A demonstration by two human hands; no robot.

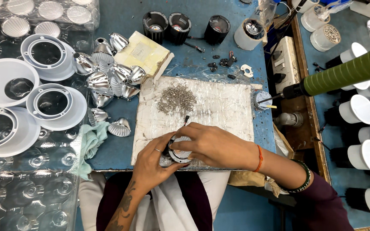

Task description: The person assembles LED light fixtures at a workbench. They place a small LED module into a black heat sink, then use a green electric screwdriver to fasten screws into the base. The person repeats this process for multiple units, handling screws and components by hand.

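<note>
My fingers [180, 143] are closed around a small round lamp part [178, 152], the right hand [213, 145] laid over its top and the left hand [150, 164] cupping it from below with a ring on one finger, so the piece sits pinched between both palms at the near edge of the plastic-wrapped work board [219, 107]. I hold it low and close to my body, which seems to steady it over the board. A loose heap of small screws [176, 99] lies in the middle of that board, within easy reach ahead of my hands. To the left, shiny silver reflector cones [108, 81] are piled on the blue table [193, 38], beside white round housings [52, 102] stacked on a clear blister tray [31, 188]. Black heat-sink bodies [178, 26] stand at the far edge, and a green-handled power screwdriver [343, 72] hangs in from the right.
</note>
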